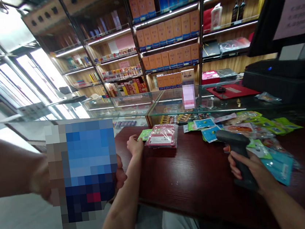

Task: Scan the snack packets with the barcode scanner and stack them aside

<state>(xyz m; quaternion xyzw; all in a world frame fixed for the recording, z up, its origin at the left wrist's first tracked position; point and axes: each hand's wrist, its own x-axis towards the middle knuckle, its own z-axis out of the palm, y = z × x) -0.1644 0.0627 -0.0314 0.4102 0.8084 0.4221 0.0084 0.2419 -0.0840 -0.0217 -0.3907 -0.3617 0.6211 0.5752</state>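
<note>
My right hand (246,168) is wrapped round the handle of a dark grey barcode scanner (234,140), held over the right part of the brown table. Its head points left and away from me. My left hand (135,145) reaches to the table's far left, fingers curled at the edge of a green packet (145,134). Just right of that packet lies a red and white pack in clear wrap (162,136). Past the scanner spreads a pile of snack packets, with blue packets (209,133) on its left and a larger light-blue one (278,166) nearest me.
From the left, another person's arm (10,167) holds up a pixelated blue object (91,154). A glass display counter (124,110) runs behind the table (173,178), with a small lit screen (189,95) on it. A monitor (261,21) stands at right. Stocked shelves line the back.
</note>
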